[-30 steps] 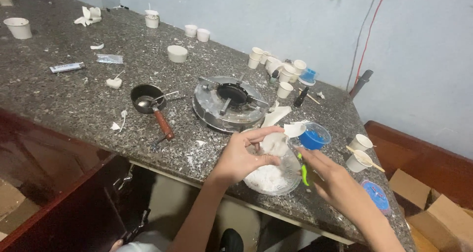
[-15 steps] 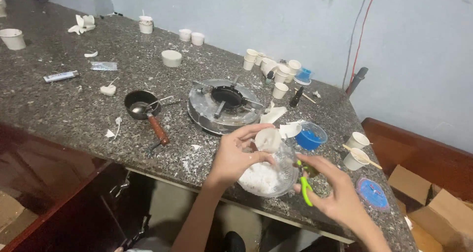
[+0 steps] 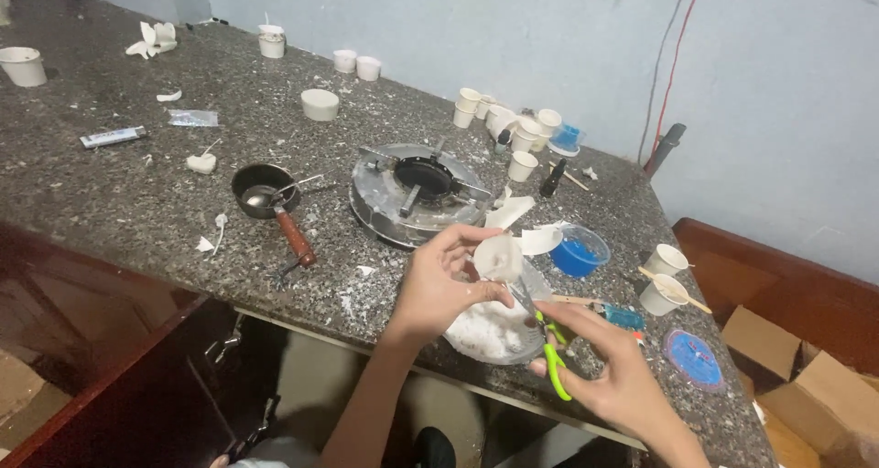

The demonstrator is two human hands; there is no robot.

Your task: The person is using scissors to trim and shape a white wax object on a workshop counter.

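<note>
The right hand (image 3: 615,373) is gripping small scissors with green handles (image 3: 552,356), fingers closed around them. The blades are pointing up at a little white cup (image 3: 498,258). The left hand (image 3: 441,286) is pinching that cup between thumb and fingers, holding it in the air just above a clear bowl of white bits (image 3: 494,331) at the near edge of the stone counter (image 3: 137,202).

The blades are sitting very close to the left fingertips, so a slip could be nicking a finger. The cup looks soft and waxy, so squeezing it too hard could be cracking it or making it pop out. The bowl is sitting right at the counter's edge, and a bump from a wrist could be knocking it off.

A bit farther right, a blue bowl (image 3: 580,251) is standing near the elbow room. Farther left, a round metal burner (image 3: 418,191) and a small pan with a brown handle (image 3: 267,193) are resting. Far back, many white cups (image 3: 509,125) are crowding together.
</note>
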